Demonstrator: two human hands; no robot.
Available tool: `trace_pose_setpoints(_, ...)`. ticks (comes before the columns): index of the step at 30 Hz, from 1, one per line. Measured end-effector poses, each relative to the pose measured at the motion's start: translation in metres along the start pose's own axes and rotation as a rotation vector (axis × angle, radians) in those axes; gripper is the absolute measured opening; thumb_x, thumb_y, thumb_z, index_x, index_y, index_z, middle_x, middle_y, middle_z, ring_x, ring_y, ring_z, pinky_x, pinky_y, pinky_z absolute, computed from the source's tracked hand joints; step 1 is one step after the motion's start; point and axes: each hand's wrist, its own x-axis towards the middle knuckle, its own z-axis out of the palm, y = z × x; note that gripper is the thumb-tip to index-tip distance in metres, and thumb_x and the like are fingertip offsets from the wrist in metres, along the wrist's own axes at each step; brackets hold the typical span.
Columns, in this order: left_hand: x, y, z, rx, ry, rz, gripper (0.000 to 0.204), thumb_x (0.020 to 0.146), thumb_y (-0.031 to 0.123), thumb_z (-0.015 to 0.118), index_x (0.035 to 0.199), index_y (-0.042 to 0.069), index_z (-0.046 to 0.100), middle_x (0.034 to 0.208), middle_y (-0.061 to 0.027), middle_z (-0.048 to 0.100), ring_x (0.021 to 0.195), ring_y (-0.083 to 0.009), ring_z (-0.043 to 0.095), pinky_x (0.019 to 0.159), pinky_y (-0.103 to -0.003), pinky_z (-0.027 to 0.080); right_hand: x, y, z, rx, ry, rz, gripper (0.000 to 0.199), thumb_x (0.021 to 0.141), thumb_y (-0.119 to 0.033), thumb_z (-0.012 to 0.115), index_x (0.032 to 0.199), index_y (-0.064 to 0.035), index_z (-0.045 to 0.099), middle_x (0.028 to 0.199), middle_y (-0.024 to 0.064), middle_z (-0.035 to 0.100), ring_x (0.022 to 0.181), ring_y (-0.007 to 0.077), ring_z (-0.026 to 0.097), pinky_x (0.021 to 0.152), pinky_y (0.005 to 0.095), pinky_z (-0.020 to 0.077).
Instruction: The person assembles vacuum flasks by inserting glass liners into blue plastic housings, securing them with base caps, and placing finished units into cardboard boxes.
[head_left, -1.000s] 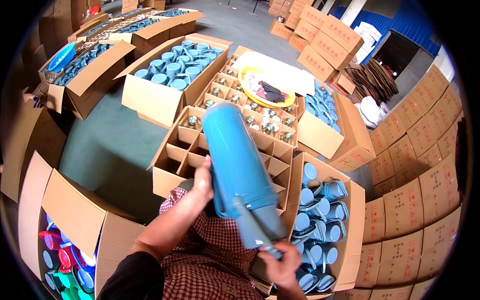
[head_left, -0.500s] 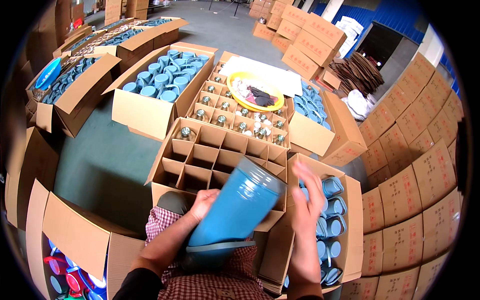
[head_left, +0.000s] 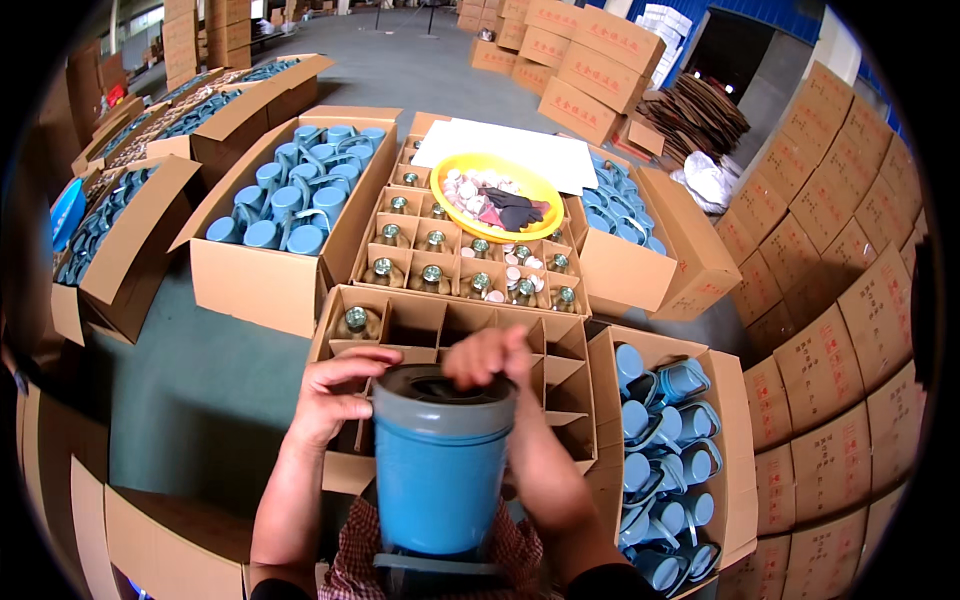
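Observation:
A blue thermos flask point(head_left: 438, 490) stands nearly upright in front of my body, the end with the dark grey base cap point(head_left: 425, 385) facing up. Its grey carrying handle point(head_left: 435, 565) shows low down, near my checked clothing. My left hand point(head_left: 335, 390) is at the left side of the cap, thumb and fingers against the rim. Over the cap's top, my right hand point(head_left: 487, 357) has its fingers curled down onto it, somewhat blurred. Just beyond is a divided carton point(head_left: 345, 470) with a glass liner point(head_left: 357, 322) in one cell.
Behind it, another divided carton holds several glass liners point(head_left: 383, 270) and a yellow basin point(head_left: 545, 228) with gloves. Cartons of blue flasks stand at right point(head_left: 740, 480) and back left point(head_left: 250, 290). Stacked cartons point(head_left: 820, 400) line the right side.
The flask has gone from tilted to nearly upright, and its upper end, clear and glassy before, now carries the dark cap. Both hands have come to that end.

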Motion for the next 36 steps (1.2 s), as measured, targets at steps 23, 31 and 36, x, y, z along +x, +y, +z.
trace_pose_setpoints(23, 0.125, 0.032, -0.025, 1.289, -0.269, 0.167, 0.047, 0.065, 0.047, 0.074, 0.071, 0.002, 0.064, 0.055, -0.0065, 0.05, 0.05, -0.0245, 0.051, 0.046, -0.034, 0.04, 0.007, -0.14, -0.33, -2.336, 1.397, 0.998, 0.028, 0.084, -0.026, 0.052, 0.102, -0.0116, 0.067, 0.109, 0.0124, 0.063, 0.112, 0.0287, 0.053, 0.096, 0.0429, 0.0386)
trace_pose_setpoints(31, 0.119, 0.045, -0.016, 1.526, -0.46, -0.231, 0.038, 0.053, 0.025, 0.08, 0.08, 0.007, 0.061, 0.073, -0.0068, 0.052, 0.067, -0.0278, 0.058, 0.055, -0.036, 0.047, -0.01, -0.128, -0.339, -2.418, 1.254, 0.61, 0.022, 0.077, -0.03, 0.067, 0.091, -0.0128, 0.063, 0.093, 0.0056, 0.066, 0.104, 0.0276, 0.052, 0.098, 0.0434, 0.0328)
trace_pose_setpoints(36, 0.112, 0.044, -0.018, 1.495, -0.348, -0.211, 0.033, 0.051, 0.015, 0.079, 0.078, 0.007, 0.061, 0.071, -0.0056, 0.054, 0.067, -0.0268, 0.058, 0.056, -0.036, 0.048, -0.012, -0.139, -0.328, -2.647, 0.972, 0.484, 0.019, 0.072, -0.022, 0.071, 0.083, -0.0131, 0.06, 0.085, 0.0042, 0.064, 0.097, 0.0266, 0.054, 0.093, 0.0426, 0.0347)
